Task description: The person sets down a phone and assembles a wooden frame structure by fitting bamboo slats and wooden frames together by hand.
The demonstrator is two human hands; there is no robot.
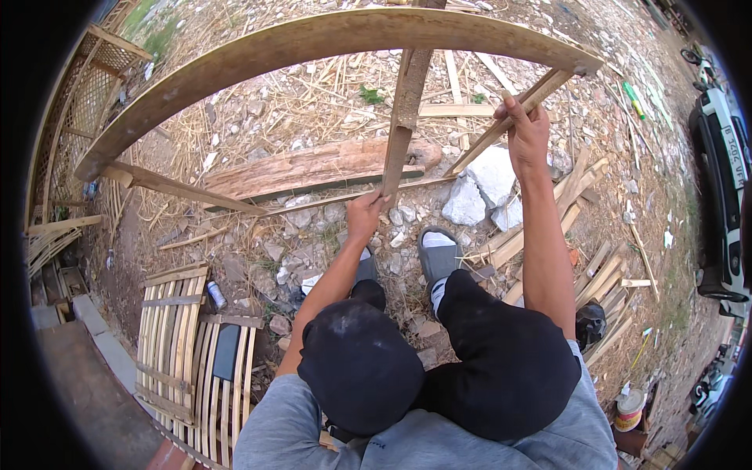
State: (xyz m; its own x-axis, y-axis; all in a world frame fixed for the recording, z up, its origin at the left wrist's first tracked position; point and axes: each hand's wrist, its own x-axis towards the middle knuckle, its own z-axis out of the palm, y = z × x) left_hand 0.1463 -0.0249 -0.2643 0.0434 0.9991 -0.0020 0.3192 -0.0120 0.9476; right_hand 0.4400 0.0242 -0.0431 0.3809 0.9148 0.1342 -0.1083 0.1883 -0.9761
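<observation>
A wooden frame stands before me, its long plank (345,31) curving across the far side of the view. From its right end a short strut (486,145) slants back toward me. My right hand (528,137) is closed around this strut, thumb pointing up. A wooden post (398,149) runs down the middle of the frame, and my left hand (365,217) grips its near end, close to a thin lower rail (345,196). On the left, another strut (188,190) joins the plank to that rail.
Weathered timber (305,168) lies behind the rail. White rocks (482,188) sit beside my sandalled feet, with loose slats (603,282) at right. Slatted panels (172,337) holding a dark phone-like object (226,352) lie left near a can (216,294). A car (721,196) is parked far right.
</observation>
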